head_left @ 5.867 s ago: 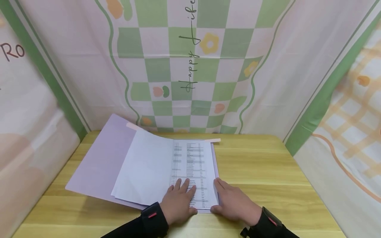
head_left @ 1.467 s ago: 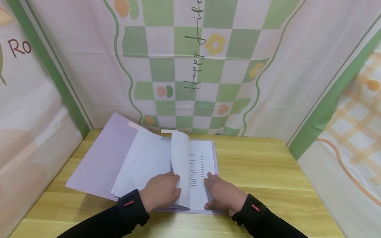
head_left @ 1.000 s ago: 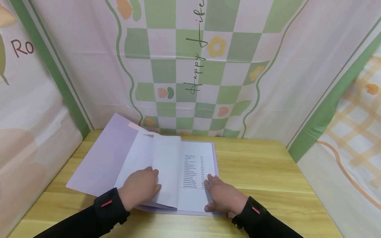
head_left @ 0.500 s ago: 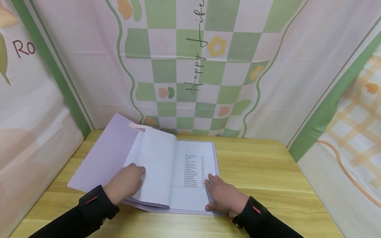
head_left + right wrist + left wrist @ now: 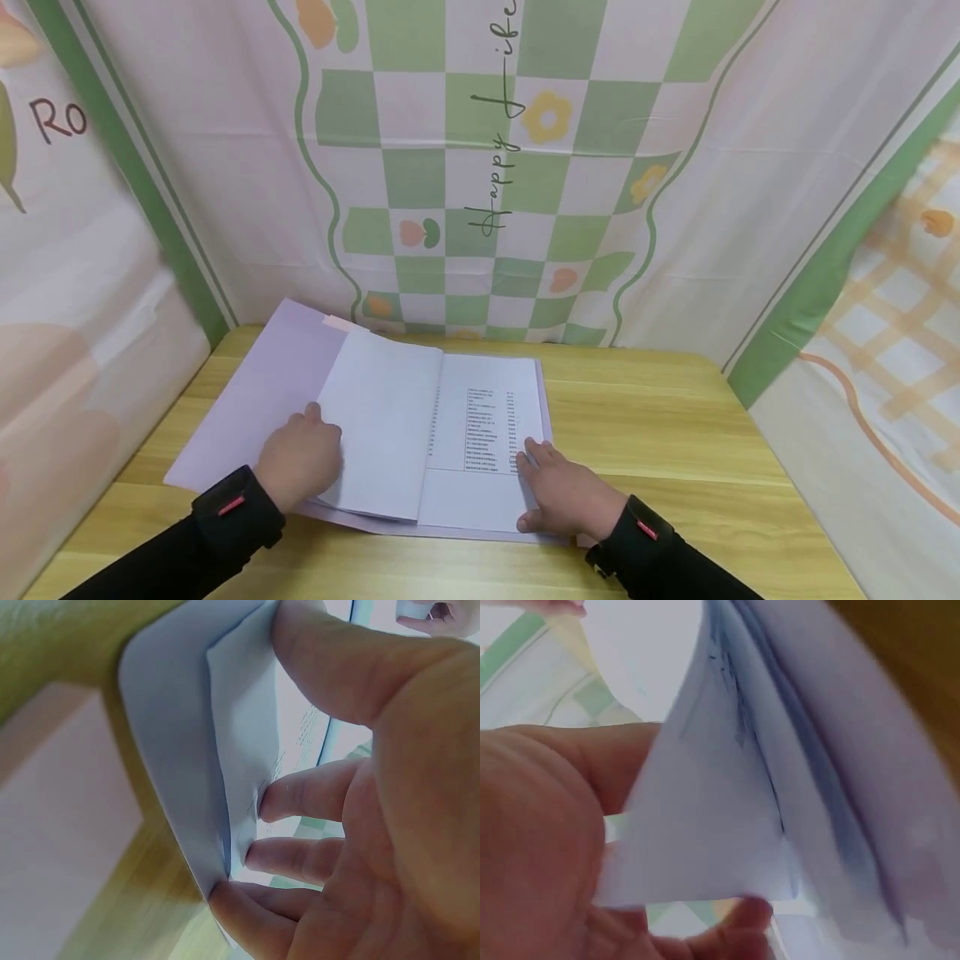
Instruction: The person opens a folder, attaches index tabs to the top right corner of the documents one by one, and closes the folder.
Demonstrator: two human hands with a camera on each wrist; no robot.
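A pale purple folder (image 5: 251,400) lies spread on the table with white sheets inside. At its left side, my left hand (image 5: 300,458) holds the outer edge of a turned sheet (image 5: 386,417), blank on top. The left wrist view shows that sheet (image 5: 697,825) between the thumb and the fingers, with more sheets behind it. On the right half lies a page with a printed table (image 5: 487,500). My right hand (image 5: 573,496) rests on its lower right edge, fingers extended. In the right wrist view its fingertips (image 5: 266,804) touch the page near the folder's rounded corner (image 5: 161,697).
The wooden table (image 5: 652,433) extends to the right of the folder. A pink strip (image 5: 345,323) shows at the folder's upper left, and a pale pink flap (image 5: 64,817) lies beside it near my right hand. Patterned cloth (image 5: 495,167) hangs behind and along both sides.
My left hand has carried a sheet from the right half over to the left, uncovering the page with the table. The right hand has barely moved over the last second.
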